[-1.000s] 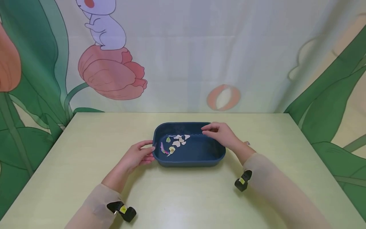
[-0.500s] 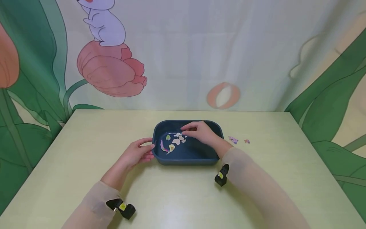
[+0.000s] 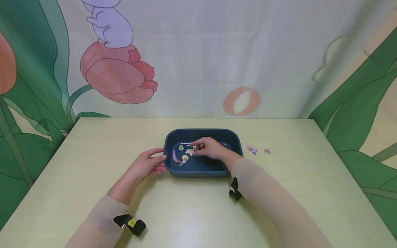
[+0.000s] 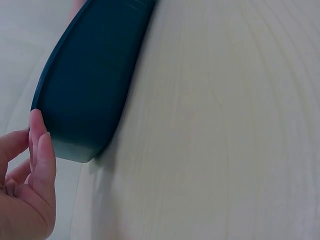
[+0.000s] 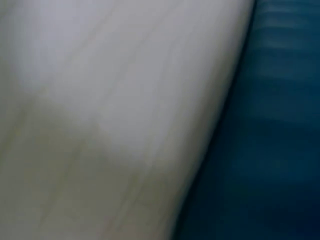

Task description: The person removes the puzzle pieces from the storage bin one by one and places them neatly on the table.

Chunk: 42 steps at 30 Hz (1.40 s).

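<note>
A dark blue rectangular basin (image 3: 201, 174) stands on the table with several small flat scraps inside. Among these lie a green scrap (image 3: 181, 147), a purple curved strip (image 3: 175, 157), a yellowish crumpled scrap (image 3: 184, 158) and a white scrap (image 3: 189, 151). At the basin's left end, my left hand (image 3: 148, 164) holds the wall near the rim; the left wrist view shows its fingers (image 4: 45, 160) against that end. My right hand (image 3: 212, 148) reaches inside over the white scraps, thumb and fingertips apart. It partly hides those scraps. The right wrist view is blurred and shows no hand.
Two small colourful scraps lie right of the basin: a purple one (image 3: 252, 150) and a smaller orange-pink one (image 3: 267, 151). The pale wooden table (image 3: 192, 210) ends at a printed curtain (image 3: 192, 69) behind.
My right hand has moved left and down from the basin's back right rim to the white scraps, uncovering the two scraps on the table. The left hand keeps its place on the basin.
</note>
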Each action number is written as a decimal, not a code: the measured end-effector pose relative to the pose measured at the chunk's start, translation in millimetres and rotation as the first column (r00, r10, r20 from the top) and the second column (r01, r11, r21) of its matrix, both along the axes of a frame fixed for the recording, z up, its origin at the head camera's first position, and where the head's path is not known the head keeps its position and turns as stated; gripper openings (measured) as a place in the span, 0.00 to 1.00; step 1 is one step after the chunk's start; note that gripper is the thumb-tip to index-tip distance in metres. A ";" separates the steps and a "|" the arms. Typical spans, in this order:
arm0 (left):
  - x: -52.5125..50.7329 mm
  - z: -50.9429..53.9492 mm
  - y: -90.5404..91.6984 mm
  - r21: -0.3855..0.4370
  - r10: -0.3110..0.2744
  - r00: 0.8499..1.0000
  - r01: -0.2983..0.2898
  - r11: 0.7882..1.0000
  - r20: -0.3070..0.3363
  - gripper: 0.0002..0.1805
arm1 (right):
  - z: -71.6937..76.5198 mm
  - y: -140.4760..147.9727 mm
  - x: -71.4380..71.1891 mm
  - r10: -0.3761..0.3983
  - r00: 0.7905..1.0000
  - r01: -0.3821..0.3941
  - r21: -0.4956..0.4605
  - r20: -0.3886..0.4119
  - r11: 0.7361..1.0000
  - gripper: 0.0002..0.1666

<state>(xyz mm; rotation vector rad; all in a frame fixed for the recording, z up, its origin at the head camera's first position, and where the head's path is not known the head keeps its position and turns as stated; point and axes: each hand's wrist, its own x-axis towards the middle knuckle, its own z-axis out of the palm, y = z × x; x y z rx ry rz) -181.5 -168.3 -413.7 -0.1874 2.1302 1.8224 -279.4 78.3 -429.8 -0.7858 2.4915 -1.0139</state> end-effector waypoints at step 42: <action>-1.3 -5.0 -0.2 0.056 -0.021 1.000 0.021 0.998 0.000 0.27 | -7.7 -4.9 5.7 0.226 0.955 -0.187 0.203 -0.192 0.961 0.16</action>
